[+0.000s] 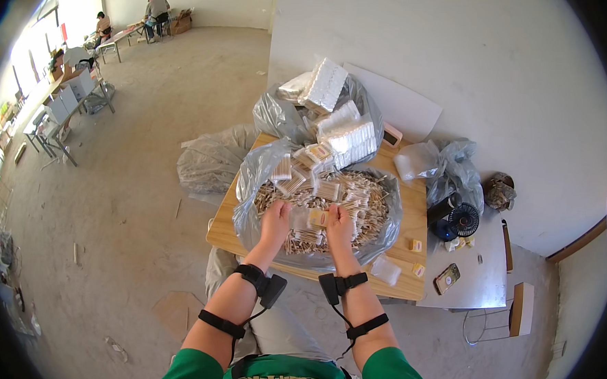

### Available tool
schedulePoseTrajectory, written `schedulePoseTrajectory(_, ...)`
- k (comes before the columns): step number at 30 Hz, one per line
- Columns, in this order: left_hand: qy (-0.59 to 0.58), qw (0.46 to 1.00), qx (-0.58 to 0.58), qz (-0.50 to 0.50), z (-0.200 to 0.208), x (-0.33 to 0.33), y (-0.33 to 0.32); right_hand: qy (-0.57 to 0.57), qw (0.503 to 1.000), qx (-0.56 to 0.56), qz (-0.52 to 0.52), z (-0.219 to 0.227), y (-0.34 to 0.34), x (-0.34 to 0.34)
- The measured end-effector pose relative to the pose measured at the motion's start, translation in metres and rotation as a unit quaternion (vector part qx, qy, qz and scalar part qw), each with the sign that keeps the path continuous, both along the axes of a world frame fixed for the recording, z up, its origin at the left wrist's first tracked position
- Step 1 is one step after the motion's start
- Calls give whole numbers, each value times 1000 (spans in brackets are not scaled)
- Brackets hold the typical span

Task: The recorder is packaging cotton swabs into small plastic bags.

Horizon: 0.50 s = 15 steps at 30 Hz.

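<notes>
From the wearer's head, one camera is looking down close over left hand (275, 224), right hand (339, 228) and table (413, 212), its edge catching the far-left floor (150, 106).

So a light wood-grain surface (410, 219) is being used here, and it's pretty packed. Most of it is covered by a wide-open grey plastic bag (392, 228), filled with loose thin swabs (368, 200). The back is taken up by another grey bag (269, 116). A pale-framed device (392, 135) is propped by the far right corner. Along the right side, two little yellow-and-white boxes (416, 245) can be spotted, plus a clear plastic bag (386, 270) that's been laid flat near the front corner.
</notes>
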<state>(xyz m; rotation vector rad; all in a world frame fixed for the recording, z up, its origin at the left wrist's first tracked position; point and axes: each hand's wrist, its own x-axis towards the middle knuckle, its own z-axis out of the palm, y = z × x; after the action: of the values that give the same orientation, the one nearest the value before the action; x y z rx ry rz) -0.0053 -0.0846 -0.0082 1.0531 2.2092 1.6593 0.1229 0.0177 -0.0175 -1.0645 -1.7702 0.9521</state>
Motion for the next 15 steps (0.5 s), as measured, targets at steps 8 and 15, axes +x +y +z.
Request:
schedulePoseTrajectory(8, 32, 992, -7, 120, -33, -31, 0, -75, 997, 12, 22, 20, 15, -10)
schedulePoseTrajectory(15, 35, 990, -10, 133, -17, -30, -5, -194, 932, 302, -46, 14, 25, -6)
